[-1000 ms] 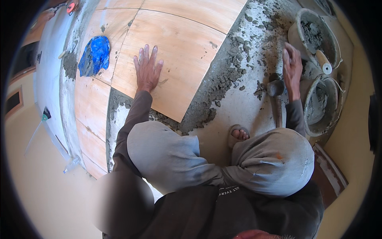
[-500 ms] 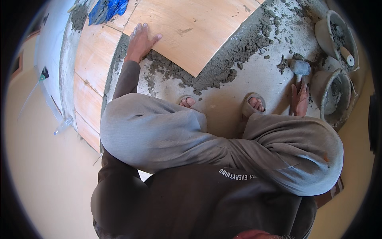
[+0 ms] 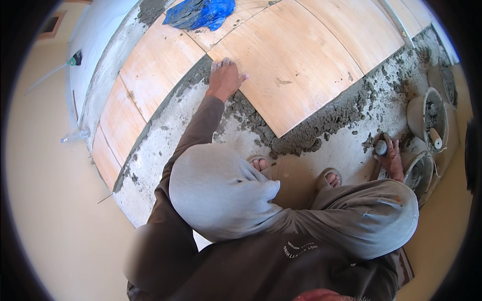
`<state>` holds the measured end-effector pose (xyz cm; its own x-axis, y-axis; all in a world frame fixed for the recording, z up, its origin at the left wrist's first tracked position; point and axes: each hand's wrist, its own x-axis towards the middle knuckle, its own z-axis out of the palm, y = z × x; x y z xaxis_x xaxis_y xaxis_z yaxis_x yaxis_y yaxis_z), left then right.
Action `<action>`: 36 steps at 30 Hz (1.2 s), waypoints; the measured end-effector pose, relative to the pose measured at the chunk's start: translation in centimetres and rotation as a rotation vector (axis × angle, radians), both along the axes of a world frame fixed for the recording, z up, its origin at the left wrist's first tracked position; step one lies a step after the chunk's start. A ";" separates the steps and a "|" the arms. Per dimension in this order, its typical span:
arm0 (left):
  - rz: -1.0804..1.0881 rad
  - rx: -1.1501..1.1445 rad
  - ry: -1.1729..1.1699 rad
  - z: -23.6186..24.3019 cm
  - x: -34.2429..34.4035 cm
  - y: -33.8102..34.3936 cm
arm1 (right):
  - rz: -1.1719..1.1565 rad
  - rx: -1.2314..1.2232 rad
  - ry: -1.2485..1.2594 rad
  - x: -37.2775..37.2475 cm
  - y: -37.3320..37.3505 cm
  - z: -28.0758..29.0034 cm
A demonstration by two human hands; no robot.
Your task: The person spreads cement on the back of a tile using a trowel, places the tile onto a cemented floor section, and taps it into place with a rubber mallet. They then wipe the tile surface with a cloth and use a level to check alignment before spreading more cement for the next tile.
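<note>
A large wood-look floor tile (image 3: 286, 75) lies on grey mortar (image 3: 306, 138), its near corner pointing toward my feet. My left hand (image 3: 225, 80) rests on the tile's left edge, fingertips on top and thumb spread to the right. Off to the right, low over the floor, my right hand (image 3: 391, 159) has its fingers curled around a grey-headed mallet (image 3: 381, 147). The mallet's head shows between thumb and fingers, with part of the handle hidden.
Two mortar-smeared buckets, a farther one (image 3: 415, 118) and a nearer one (image 3: 427, 168), stand at the right. A crumpled blue plastic bag (image 3: 201, 14) lies on tiles at the back. More tiles (image 3: 120, 113) run along the left. A straight metal bar (image 3: 396, 22) lies back right. A clear bottle (image 3: 75, 136) is at far left.
The view has swung, so everything sits lower and the left-hand side shifts rightward. My right hand has moved up from the mallet's handle to around its head. My left hand stays on the tile edge.
</note>
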<state>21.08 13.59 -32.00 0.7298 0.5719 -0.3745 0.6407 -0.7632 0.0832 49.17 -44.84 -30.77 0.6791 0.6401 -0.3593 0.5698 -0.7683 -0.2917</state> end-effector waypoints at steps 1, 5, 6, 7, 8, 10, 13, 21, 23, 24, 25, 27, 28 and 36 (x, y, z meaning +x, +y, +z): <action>0.040 0.009 0.039 1.0 0.3 0.5 | 0.055 -0.061 -0.050 -0.1 1.4 0.4; -0.079 0.009 -0.389 -1.5 3.7 3.6 | 0.256 -0.198 -0.252 1.5 1.2 -0.9; -0.099 -0.011 -0.454 -2.6 5.6 4.7 | 0.243 -0.217 -0.236 1.7 1.0 -0.2; -0.121 -0.038 -0.514 -3.9 7.4 5.4 | 0.221 -0.243 -0.207 1.7 1.0 0.6; -0.131 0.010 -0.536 -4.8 8.7 6.0 | 0.202 -0.259 -0.181 1.6 1.4 1.6; -0.151 0.105 -0.580 -6.2 11.4 7.3 | 0.147 -0.292 -0.115 1.8 2.6 4.3; -0.046 0.219 -0.589 -6.4 12.7 6.0 | 0.034 -0.328 -0.039 2.8 4.7 10.0; -0.198 0.225 -0.488 -4.8 11.9 6.4 | -0.401 0.034 -0.008 5.6 9.8 21.5; -0.266 0.180 -0.486 -4.6 12.0 6.6 | -0.542 0.121 0.121 5.7 9.7 23.0; -0.272 0.141 -0.502 -4.6 12.1 6.6 | -0.603 0.164 0.157 5.6 9.8 23.6; -0.280 0.105 -0.513 -4.5 12.2 6.6 | -0.665 0.209 0.199 5.5 9.7 23.8; -0.241 0.091 -0.524 -4.4 12.5 6.6 | -0.720 0.230 0.158 5.5 9.8 22.9; -0.222 0.086 -0.532 -4.2 12.8 6.6 | -0.747 0.243 0.135 5.5 10.0 22.3; -0.187 0.107 -0.442 -3.8 13.0 6.7 | -0.777 0.737 0.036 1.2 25.9 18.2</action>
<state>34.08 20.33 -35.84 0.8997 0.4338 0.0483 0.4125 -0.8812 0.2309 50.42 -18.89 -12.53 0.9906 0.1045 -0.0883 -0.0173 -0.5444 -0.8387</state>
